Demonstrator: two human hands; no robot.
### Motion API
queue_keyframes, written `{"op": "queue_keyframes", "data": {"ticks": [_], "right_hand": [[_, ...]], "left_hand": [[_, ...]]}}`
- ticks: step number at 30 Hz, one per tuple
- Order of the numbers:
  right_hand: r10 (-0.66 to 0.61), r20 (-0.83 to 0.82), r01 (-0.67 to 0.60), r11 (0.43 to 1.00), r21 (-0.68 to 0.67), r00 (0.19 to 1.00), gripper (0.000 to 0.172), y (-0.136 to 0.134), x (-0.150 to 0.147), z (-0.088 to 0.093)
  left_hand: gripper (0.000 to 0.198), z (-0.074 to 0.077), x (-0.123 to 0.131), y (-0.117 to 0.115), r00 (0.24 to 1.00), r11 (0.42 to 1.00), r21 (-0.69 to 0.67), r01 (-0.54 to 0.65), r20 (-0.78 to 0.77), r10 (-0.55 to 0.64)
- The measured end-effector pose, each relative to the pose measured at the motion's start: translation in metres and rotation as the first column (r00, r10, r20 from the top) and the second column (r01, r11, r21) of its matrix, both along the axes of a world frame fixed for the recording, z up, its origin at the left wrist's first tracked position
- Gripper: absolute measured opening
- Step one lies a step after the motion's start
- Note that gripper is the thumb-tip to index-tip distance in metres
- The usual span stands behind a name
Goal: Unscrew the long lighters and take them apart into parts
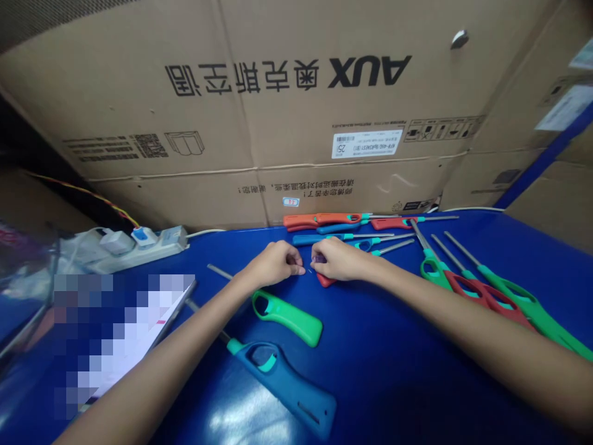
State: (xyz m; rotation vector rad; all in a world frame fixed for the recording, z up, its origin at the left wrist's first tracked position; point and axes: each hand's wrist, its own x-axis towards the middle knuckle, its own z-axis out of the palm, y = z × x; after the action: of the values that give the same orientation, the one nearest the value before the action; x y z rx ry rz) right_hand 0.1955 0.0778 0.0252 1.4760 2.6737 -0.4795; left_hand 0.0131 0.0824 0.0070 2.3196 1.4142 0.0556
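My left hand is closed in a pinch just above the table; whatever its fingertips hold, if anything, is too small to make out. Close on its right, my right hand is closed around a small purple object, mostly covered by the fingers. A thin sliver shows between the two hands. Under my right hand the end of a red handle pokes out, the rest hidden. Nearer to me lie a green gas lighter, partly behind my left forearm, and a blue gas lighter.
Several long-nosed lighters lie at the back, among them an orange one and a blue one. More lie at right, including a green one. A power strip and a blurred-out screen are at left. A large cardboard box stands behind.
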Motion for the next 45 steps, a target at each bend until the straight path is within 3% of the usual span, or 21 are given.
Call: {"op": "queue_keyframes", "data": {"ticks": [6,11,16,24,29,33,39,45], "right_hand": [[0.033,-0.111,-0.031,0.999,0.024,0.993,0.025,0.003,0.004,-0.001],[0.023,-0.229,-0.009,0.998,0.065,0.973,0.020,0.005,0.012,-0.001],[0.034,-0.408,0.022,0.991,0.132,0.912,0.004,0.002,0.023,-0.007],[0.027,-0.542,0.065,0.987,0.150,0.840,0.003,-0.003,0.035,-0.004],[0.025,-0.480,0.048,0.989,0.139,0.877,0.006,-0.002,0.040,-0.002],[0.076,-0.322,-0.059,0.996,0.064,0.944,0.012,0.005,0.031,0.006],[0.210,-0.040,-0.213,0.970,-0.118,0.977,0.013,0.015,0.012,0.018],[0.216,0.103,-0.204,0.971,-0.122,0.971,0.019,0.002,0.011,0.015]], "left_hand": [[0.009,0.001,0.007,-0.003,0.996,0.997,0.071,0.024,0.080,-0.029],[0.012,0.002,0.015,-0.001,0.987,0.996,0.083,0.030,0.157,-0.043],[0.020,0.005,0.013,0.005,0.984,0.997,0.069,0.026,0.172,-0.038],[0.015,0.006,0.015,0.004,0.984,0.996,0.063,0.062,0.163,-0.071],[0.020,0.015,0.007,0.004,0.984,0.997,0.038,0.073,0.160,-0.079],[0.023,0.018,0.003,0.007,0.984,0.995,0.018,0.097,0.146,-0.099],[0.015,0.011,0.003,0.009,0.986,0.994,0.013,0.106,0.131,-0.107],[0.012,0.006,0.002,0.005,0.975,0.997,0.001,0.080,0.206,-0.078]]}}
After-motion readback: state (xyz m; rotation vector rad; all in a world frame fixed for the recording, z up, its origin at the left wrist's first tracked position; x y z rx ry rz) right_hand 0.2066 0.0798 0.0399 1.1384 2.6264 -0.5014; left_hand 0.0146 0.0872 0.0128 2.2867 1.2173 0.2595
